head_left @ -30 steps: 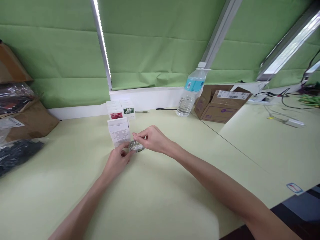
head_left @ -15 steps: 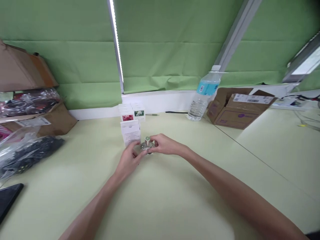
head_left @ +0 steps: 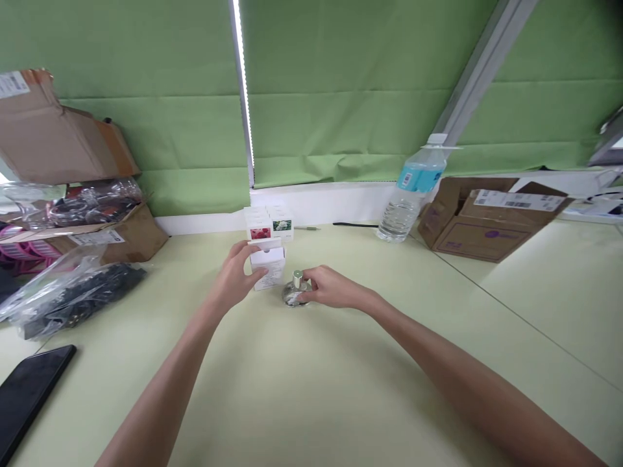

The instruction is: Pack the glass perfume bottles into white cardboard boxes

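A small round glass bottle [head_left: 292, 295] with a silvery cap stands on the pale green table, and my right hand [head_left: 327, 287] grips its right side between thumb and fingers. Just left of it and slightly behind is an upright white box [head_left: 270, 271] with printed text and a raised top flap. My left hand [head_left: 238, 275] is at the box's left side, fingers near the flap and thumb before the front face, spread apart; whether it grips the box is hard to tell. Behind stand several small white boxes [head_left: 282, 226] with flower pictures.
A water bottle [head_left: 402, 194] and an open cardboard box [head_left: 491, 227] stand at the back right. Stacked cartons [head_left: 73, 146], a plastic bag of dark items [head_left: 92, 295] and a black phone [head_left: 32, 395] are at the left. A pen [head_left: 307, 228] lies near the wall.
My left hand has left the glass bottle and moved up and left to the white box. My right hand still holds the bottle. The view has shifted left.
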Available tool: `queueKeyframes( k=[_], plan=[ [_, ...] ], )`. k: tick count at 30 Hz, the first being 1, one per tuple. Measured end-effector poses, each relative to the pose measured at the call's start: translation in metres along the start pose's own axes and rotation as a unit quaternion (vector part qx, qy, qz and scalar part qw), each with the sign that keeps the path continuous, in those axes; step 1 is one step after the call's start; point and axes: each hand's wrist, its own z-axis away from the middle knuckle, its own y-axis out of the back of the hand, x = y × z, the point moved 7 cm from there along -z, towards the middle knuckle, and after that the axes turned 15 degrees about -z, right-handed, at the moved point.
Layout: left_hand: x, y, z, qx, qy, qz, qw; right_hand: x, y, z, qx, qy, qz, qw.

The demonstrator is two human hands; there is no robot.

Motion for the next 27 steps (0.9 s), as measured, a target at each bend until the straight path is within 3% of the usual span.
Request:
queueKeyframes(
  k=[3, 8, 11, 17, 22, 27],
  plan=[
    [0.000, -0.012, -0.003, -0.061, 0.026, 0.061, 0.996, -0.011, 0.013, 0.005, 0.016, 0.006, -0.033, 0.999],
    [0.014, -0.013, -0.003, -0.060, 0.002, 0.091, 0.994, -0.044, 0.046, 0.008, 0.138, 0.055, -0.156, 0.977],
    [0.016, -0.015, -0.003, -0.052, -0.006, 0.111, 0.992, -0.061, 0.049, -0.003, 0.181, 0.094, -0.189, 0.960],
    [0.004, -0.022, -0.001, -0.033, 0.005, 0.147, 0.989, -0.064, 0.037, -0.030, 0.191, 0.122, -0.138, 0.964],
    [0.002, -0.025, 0.001, -0.046, 0.015, 0.145, 0.988, -0.054, 0.043, -0.027, 0.202, 0.121, -0.048, 0.971],
    [0.000, -0.022, 0.001, -0.025, 0.049, 0.127, 0.990, -0.055, 0.041, -0.028, 0.170, 0.120, -0.007, 0.978]
  ],
)
